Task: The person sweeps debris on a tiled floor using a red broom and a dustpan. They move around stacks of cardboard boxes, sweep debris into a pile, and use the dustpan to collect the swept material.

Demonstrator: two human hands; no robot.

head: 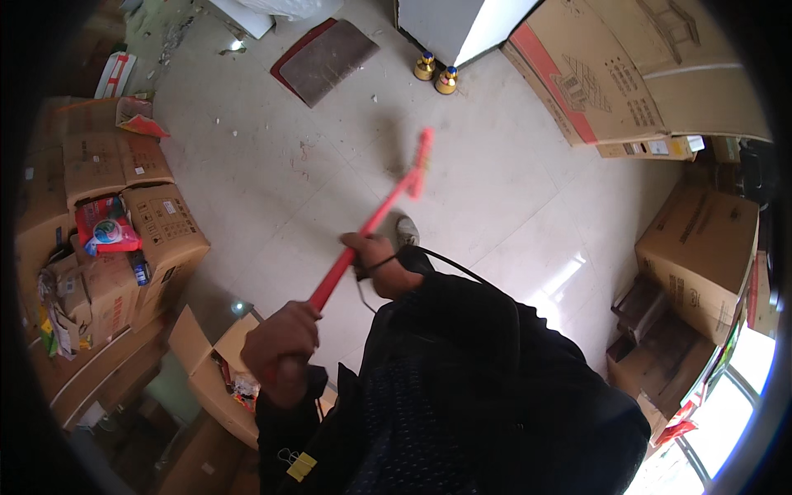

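A red long-handled brush or broom [365,232] runs diagonally up in front of me; its red head [422,164] is blurred, and I cannot tell whether it touches the tiled floor. My left hand [281,349] is closed around the lower end of the handle, near my body. Farther up the handle, my right hand [385,263] grips it too, with a dark cord across the wrist. A shoe [406,232] shows just beyond my right hand. Small bits of debris [303,154] lie on the floor left of the brush head.
Cardboard boxes [164,229] are stacked at left, with a red packet [108,226] on them. An open carton [210,383] stands at lower left. More boxes [699,247] line the right side. A dark mat [328,62] and two gold-coloured objects [446,81] are ahead, beside a white cabinet-like block [439,28].
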